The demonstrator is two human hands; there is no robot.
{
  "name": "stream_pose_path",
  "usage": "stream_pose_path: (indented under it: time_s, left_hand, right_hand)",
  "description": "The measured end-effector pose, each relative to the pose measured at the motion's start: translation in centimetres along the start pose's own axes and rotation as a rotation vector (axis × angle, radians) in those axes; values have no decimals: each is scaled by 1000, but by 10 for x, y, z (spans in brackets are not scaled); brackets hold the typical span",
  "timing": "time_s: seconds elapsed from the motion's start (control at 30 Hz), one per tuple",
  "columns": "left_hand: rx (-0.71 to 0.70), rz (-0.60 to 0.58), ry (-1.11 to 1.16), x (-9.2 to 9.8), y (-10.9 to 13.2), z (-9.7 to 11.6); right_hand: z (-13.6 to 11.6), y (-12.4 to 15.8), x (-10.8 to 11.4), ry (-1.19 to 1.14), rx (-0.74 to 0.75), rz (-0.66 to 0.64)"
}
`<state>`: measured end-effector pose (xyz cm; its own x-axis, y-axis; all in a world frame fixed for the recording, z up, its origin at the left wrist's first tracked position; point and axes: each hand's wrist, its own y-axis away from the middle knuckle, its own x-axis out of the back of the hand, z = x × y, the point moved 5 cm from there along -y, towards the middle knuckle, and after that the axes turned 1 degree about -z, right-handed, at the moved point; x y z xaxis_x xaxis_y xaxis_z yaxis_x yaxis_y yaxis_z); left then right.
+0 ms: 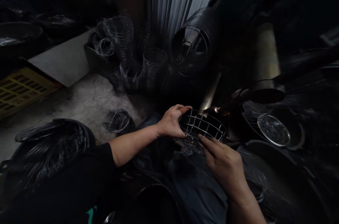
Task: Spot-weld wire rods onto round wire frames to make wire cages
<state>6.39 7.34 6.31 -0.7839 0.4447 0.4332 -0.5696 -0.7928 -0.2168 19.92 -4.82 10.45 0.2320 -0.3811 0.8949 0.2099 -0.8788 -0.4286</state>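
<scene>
A round wire basket [205, 125] with a grid of thin metal rods is between my two hands, above my lap. My left hand [172, 121] grips its left side, thumb at the lower edge and fingers on the top rim. At the near side, the fingers of my right hand [225, 160] are pressed together on its wires; the thumb is hidden. Just behind the basket, a metal machine tip [216, 110] and a pale metal bar [210, 93] come close to its rim.
Stacks of wire rings [155, 65] stand on the floor ahead, beside a metal drum [192, 47] on its side. To the left are a tub of wire pieces [57, 146], a coil of rings [116, 121] and a yellow crate [23, 86]. At right, a thick cylinder [267, 61] hangs over dark basins [280, 160].
</scene>
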Motion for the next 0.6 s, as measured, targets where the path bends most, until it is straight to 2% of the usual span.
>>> stream_pose_path:
  time_s: [0.3, 0.6]
  left_hand:
    - [17, 24, 77, -4, -34, -4]
    - [24, 18, 117, -5, -41, -8]
  right_hand:
    - [30, -24, 4, 7, -15, 64]
    - [32, -32, 6, -53, -19, 97]
